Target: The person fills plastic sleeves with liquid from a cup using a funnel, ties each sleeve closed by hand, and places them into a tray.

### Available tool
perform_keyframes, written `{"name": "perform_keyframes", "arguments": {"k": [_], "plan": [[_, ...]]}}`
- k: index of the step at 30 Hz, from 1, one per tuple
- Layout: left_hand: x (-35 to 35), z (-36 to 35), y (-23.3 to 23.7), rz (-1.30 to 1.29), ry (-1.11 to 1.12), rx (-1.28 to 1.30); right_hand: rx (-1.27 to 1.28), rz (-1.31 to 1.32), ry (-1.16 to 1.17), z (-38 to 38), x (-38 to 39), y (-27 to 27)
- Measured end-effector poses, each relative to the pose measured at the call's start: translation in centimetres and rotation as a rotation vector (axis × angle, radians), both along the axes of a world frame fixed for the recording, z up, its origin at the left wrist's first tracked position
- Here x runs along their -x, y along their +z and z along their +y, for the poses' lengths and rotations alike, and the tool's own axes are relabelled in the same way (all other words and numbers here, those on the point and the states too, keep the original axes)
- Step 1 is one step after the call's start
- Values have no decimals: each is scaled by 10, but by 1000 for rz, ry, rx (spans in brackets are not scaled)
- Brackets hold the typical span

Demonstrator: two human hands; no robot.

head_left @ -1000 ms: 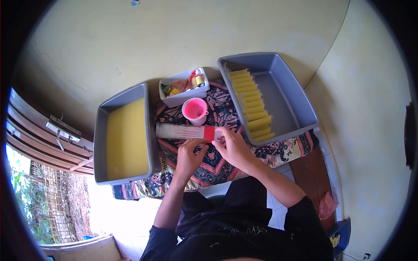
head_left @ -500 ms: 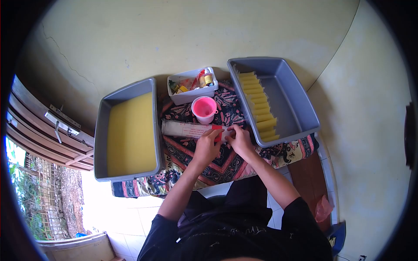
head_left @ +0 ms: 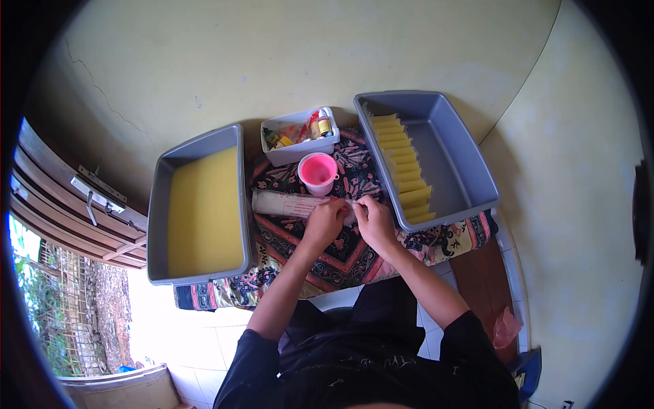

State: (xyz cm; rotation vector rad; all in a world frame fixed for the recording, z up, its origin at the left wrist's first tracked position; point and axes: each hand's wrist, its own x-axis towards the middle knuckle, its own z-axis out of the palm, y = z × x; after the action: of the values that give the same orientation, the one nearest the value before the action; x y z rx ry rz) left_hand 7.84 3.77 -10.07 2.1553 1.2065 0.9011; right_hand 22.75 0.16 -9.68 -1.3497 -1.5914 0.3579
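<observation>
A long white plastic packet with red print [head_left: 286,204] lies across the patterned cloth in front of me. My left hand [head_left: 325,222] is closed over its right end, with the fingers pinched together. Close beside it, my right hand [head_left: 375,223] pinches thin clear plastic [head_left: 350,213] at that same end. The fingers cover part of the plastic, so its exact shape is hidden. Just beyond my hands stands a white cup with a pink funnel-like insert [head_left: 317,170].
At left, a grey tub [head_left: 154,232] holds yellow liquid. The right grey tub [head_left: 470,163] contains a row of filled yellow sachets [head_left: 409,170]. A white basket [head_left: 300,151] with small bottles stands at the back. Patterned cloth [head_left: 327,266] covers the table.
My hands have drawn closer together at the packet's right end. The red patch seen between them before is now hidden, and bunched clear plastic shows there.
</observation>
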Motion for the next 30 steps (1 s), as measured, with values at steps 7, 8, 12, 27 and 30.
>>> {"name": "perform_keyframes", "arguments": {"k": [7,8,12,27,30], "plan": [[-1,3,-12,26,41,37,103,180,54,-8,2,20],[-1,3,-14,26,41,38,126,236,57,-9,2,23],[-4,2,-10,60,70,-7,229,370,105,-13,2,40],[-6,0,-7,192,54,-72,90,790,178,-16,-6,81],[-5,2,-17,227,79,-93,30,837,200,-16,-11,95]]}}
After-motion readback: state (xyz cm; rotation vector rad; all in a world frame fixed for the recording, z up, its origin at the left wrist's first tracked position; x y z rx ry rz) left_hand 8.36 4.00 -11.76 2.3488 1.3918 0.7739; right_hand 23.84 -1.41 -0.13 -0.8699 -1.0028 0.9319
